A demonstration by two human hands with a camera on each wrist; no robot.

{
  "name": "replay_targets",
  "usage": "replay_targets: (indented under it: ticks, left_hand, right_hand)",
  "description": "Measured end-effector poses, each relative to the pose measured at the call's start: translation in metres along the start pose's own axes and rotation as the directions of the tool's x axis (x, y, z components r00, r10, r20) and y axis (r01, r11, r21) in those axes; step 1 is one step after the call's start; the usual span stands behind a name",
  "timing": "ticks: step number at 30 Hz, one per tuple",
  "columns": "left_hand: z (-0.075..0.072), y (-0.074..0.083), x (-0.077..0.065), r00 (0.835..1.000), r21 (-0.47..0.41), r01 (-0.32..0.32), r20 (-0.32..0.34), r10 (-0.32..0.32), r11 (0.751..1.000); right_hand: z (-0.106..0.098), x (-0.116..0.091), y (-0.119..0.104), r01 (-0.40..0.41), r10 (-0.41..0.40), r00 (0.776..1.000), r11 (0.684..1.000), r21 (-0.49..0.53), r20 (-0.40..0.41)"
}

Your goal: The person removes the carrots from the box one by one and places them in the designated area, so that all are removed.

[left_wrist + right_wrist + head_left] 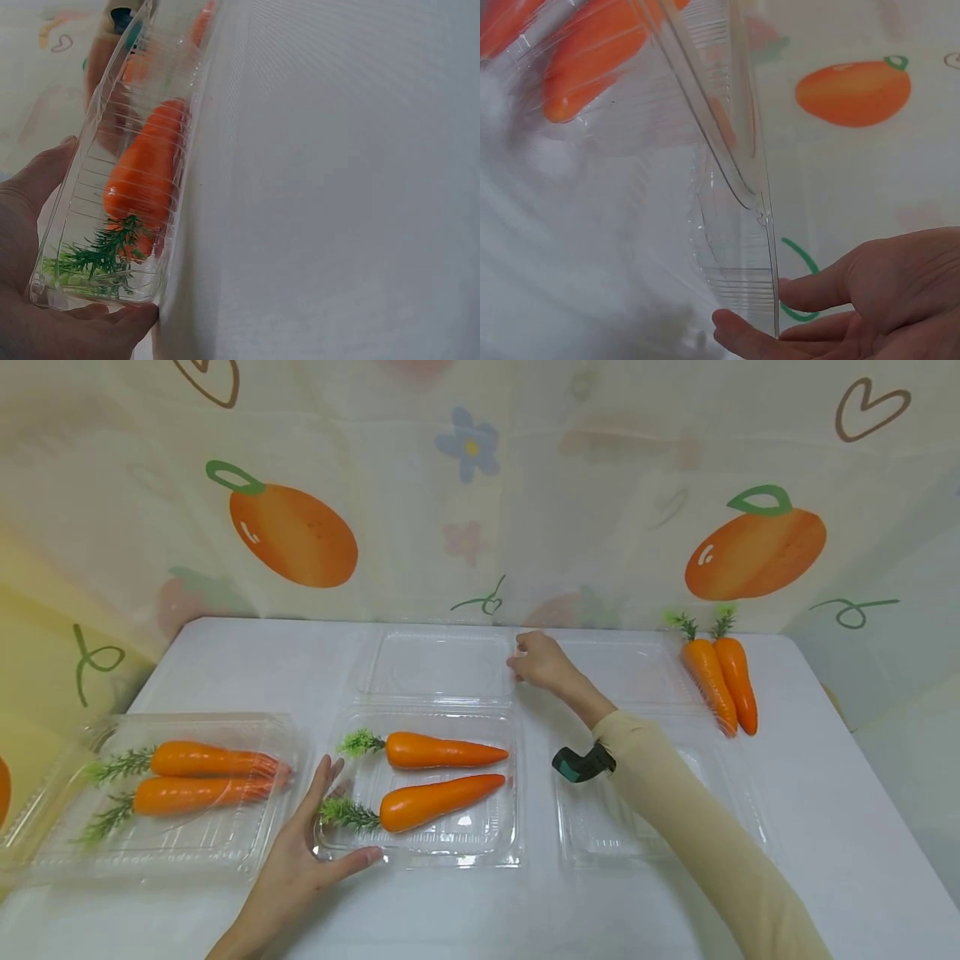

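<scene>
In the head view, a clear plastic clamshell box [420, 857] lies unfolded in the middle, its lid [442, 664] at the far side. Two orange carrots [442, 750] with green tops rest in its base. My left hand [300, 852] spans the base's near left corner, fingers spread along the left side and thumb at the front edge. At the lid's right edge, my right hand [542, 662] pinches the plastic between thumb and fingers. The right wrist view shows that edge between the fingertips [731, 326] and thumb.
On the left, a closed clear box [180, 843] holds two carrots [202, 758]. Another unfolded box [585, 843] lies under my right forearm. Two loose carrots [738, 681] sit at the far right of the white table [840, 827]. A printed curtain [540, 510] hangs behind.
</scene>
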State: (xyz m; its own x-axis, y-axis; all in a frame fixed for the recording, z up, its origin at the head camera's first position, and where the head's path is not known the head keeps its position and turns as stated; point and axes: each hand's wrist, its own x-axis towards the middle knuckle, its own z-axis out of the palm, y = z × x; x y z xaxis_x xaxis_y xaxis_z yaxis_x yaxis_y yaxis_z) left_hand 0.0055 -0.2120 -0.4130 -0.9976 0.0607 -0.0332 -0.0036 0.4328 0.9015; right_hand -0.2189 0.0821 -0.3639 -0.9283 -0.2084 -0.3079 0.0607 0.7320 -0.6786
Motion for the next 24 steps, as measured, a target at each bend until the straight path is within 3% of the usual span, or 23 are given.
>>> replay_targets:
  ticks: [7, 17, 24]
  left_hand:
    - [0.0, 0.001, -0.001, 1.0, -0.007, -0.009, 0.0, 0.009, 1.0]
    - [0.0, 0.001, 0.001, 1.0, -0.028, 0.009, 0.009, -0.009, 1.0]
    - [0.0, 0.001, 0.001, 1.0, -0.009, 0.004, 0.004, -0.004, 1.0]
  right_hand:
    - [-0.008, -0.008, -0.005, 0.078, -0.08, 0.997, 0.99, -0.113, -0.007]
    - [-0.016, -0.03, -0.031, 0.216, -0.219, 0.974, 0.975, -0.059, -0.051]
    - [-0.01, -0.045, -0.047, 0.314, -0.315, 0.949, 0.948, -0.054, -0.017]
